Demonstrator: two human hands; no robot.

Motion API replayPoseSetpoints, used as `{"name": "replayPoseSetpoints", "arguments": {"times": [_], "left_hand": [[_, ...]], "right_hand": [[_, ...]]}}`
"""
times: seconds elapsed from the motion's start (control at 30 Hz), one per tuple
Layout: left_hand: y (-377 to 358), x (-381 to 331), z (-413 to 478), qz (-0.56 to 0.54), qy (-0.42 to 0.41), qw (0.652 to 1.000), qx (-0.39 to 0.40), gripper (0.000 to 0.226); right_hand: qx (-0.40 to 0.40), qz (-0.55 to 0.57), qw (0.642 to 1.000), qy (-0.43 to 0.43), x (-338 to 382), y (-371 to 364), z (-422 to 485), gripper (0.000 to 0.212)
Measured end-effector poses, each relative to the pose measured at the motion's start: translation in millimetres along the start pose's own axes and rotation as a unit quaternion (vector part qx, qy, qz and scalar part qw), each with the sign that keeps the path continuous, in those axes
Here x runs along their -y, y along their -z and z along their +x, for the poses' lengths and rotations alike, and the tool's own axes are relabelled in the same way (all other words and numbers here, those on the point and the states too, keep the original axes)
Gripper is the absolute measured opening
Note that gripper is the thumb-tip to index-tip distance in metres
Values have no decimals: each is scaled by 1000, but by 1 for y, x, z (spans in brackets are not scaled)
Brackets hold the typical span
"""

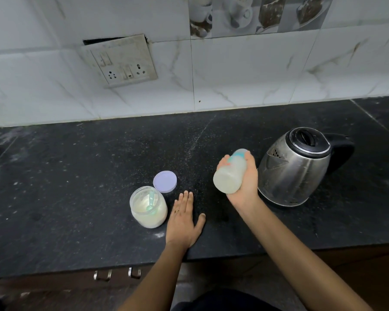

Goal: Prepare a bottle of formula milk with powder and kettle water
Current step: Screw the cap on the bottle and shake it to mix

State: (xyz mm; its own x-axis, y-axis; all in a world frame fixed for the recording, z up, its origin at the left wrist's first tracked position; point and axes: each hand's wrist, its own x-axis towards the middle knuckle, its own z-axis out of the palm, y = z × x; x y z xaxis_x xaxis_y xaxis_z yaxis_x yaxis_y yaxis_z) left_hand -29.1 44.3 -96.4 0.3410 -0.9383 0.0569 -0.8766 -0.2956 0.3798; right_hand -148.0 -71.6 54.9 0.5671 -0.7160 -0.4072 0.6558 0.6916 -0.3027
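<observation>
Toward the left of the black counter [76, 176] stands an open jar [148, 207] of pale powder with a green scoop [151, 199] lying inside it. Its lilac lid [165, 181] lies flat just behind, touching or nearly touching the jar's rim. Just right of the jar, the left hand [184, 223] rests palm down on the counter, its fingers straight and pressed together, thumb spread out to the right, a ring on one finger. Further right, the right hand [245, 182] holds the bottle [230, 173] above the counter, fingers and thumb curled round its body. The bottle is tilted with its base toward the camera, looks blurred, and is cloudy white. Just beside it on the right stands a steel kettle [294, 169], lid closed, black handle pointing right.
</observation>
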Motion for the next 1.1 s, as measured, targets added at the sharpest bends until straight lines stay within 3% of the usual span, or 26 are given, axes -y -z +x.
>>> {"name": "replayPoseSetpoints", "arguments": {"times": [0.13,0.27,0.33,0.43,0.57,0.67,0.8,0.87,0.93,0.97,1.1], "left_hand": [[0,1,-1,3,-7,1000,2,81],[1,0,0,-3,-5,1000,-2,81],[1,1,-1,-3,-6,1000,-3,81],[1,2,-1,1,-9,1000,-3,82],[-1,1,0,-9,-2,1000,-3,80],[-1,2,-1,-7,-7,1000,-4,80],[0,1,0,-10,-3,1000,-2,80],[0,2,0,-13,-6,1000,-4,79],[0,3,0,-15,-8,1000,-5,79],[0,3,0,-14,-8,1000,-6,79],[0,2,0,-11,-4,1000,-7,80]], "right_hand": [[13,-152,988,13,-12,4,-4,38],[-8,-31,998,57,-1,2,3,39],[1,-85,995,46,-7,6,1,39],[-7,-189,977,102,-13,7,-4,49],[-28,-91,984,150,-6,-1,-2,41],[39,-200,967,153,-18,-2,-13,35],[-45,-106,982,148,-5,-14,0,46],[-13,-162,981,108,-11,-11,-6,49],[50,-248,960,116,-22,-8,-17,44],[46,-252,958,126,-22,-10,-16,47],[-23,-109,981,157,-7,-12,-1,56]]}}
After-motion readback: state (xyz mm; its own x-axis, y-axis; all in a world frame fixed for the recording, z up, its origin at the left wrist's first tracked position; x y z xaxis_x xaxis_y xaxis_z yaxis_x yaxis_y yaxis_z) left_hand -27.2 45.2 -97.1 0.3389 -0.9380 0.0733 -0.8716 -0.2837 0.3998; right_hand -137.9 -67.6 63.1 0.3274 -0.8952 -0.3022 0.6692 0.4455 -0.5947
